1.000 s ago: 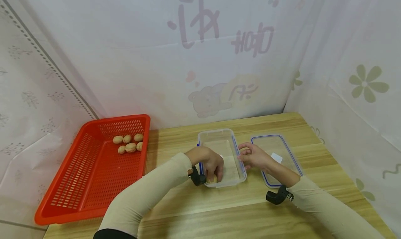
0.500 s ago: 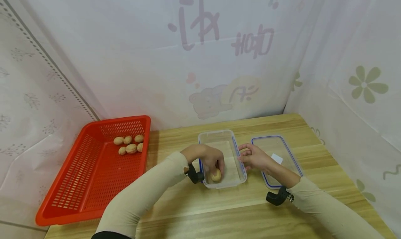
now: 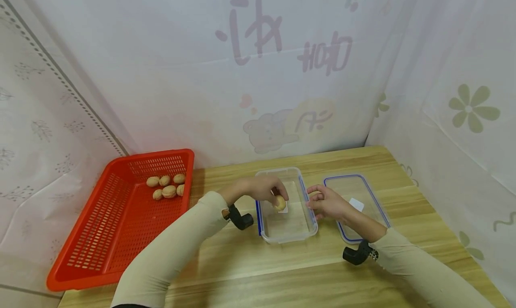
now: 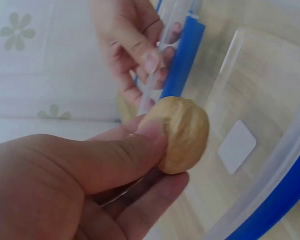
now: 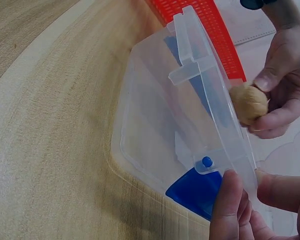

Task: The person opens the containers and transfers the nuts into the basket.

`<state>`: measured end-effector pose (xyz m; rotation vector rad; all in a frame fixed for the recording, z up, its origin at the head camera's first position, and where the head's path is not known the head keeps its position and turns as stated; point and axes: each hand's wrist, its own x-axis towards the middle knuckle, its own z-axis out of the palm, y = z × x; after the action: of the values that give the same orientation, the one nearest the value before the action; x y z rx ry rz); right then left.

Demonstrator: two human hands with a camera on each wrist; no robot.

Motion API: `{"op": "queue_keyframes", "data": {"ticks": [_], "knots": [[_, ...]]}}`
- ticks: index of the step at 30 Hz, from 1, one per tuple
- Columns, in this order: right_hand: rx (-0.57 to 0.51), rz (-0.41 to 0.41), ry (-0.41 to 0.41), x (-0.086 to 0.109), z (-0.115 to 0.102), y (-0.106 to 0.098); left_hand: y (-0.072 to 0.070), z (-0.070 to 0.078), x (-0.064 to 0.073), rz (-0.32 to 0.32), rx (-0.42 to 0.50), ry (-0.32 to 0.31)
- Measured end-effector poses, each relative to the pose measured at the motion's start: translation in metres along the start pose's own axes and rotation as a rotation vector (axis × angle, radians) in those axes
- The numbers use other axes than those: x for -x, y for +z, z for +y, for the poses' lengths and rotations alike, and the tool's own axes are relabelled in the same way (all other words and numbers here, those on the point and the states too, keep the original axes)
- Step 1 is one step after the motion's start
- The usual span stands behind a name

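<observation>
In the head view my left hand (image 3: 262, 188) pinches a walnut (image 3: 280, 203) above the left half of a clear plastic food container (image 3: 297, 225). The left wrist view has that walnut (image 4: 187, 137) between thumb and fingertips, with a white label (image 4: 238, 146) beyond it on the container. My right hand (image 3: 327, 203) grips the container's right wall. In the right wrist view its thumb and fingers lie on opposite sides of the wall, by a blue locking flap (image 5: 197, 192). The container stands upright without its lid.
At left, a red plastic basket (image 3: 133, 236) has several walnuts (image 3: 169, 191) at its far right corner. A clear lid with a blue seal (image 3: 354, 187) lies on the wooden table (image 3: 258, 272) under my right forearm. Patterned white curtains (image 3: 181, 97) hang behind and beside the table.
My left hand has lifted the walnut from the container's near left corner and moved it away from me, up over the container. My right hand has stayed on the wall.
</observation>
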<state>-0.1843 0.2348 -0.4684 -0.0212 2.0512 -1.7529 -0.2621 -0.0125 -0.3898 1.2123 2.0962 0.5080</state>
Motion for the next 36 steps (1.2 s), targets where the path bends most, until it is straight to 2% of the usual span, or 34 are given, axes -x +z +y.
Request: {"op": "queue_keyframes", "data": {"ticks": [3, 11, 15, 23, 28, 33, 36], "knots": [[-0.002, 0.003, 0.004, 0.000, 0.000, -0.001, -0.004, -0.004, 0.006, 0.043, 0.056, 0.026], [-0.002, 0.006, 0.009, -0.001, 0.001, -0.002, -0.016, -0.009, 0.027, 0.163, 0.186, 0.031], [-0.003, 0.007, 0.010, -0.001, 0.001, -0.002, -0.021, -0.011, 0.039, 0.229, 0.210, 0.021], [0.001, 0.014, 0.011, -0.001, 0.000, -0.001, -0.030, -0.021, 0.063, 0.374, 0.228, 0.040], [-0.003, 0.008, 0.009, -0.001, 0.000, -0.001, -0.034, -0.028, 0.085, 0.437, 0.244, 0.002], [-0.008, -0.001, 0.010, -0.001, 0.000, -0.002, -0.038, -0.033, 0.110, 0.454, 0.310, -0.076], [-0.007, 0.000, 0.007, -0.001, 0.000, -0.001, -0.040, -0.038, 0.123, 0.481, 0.308, -0.113]]}}
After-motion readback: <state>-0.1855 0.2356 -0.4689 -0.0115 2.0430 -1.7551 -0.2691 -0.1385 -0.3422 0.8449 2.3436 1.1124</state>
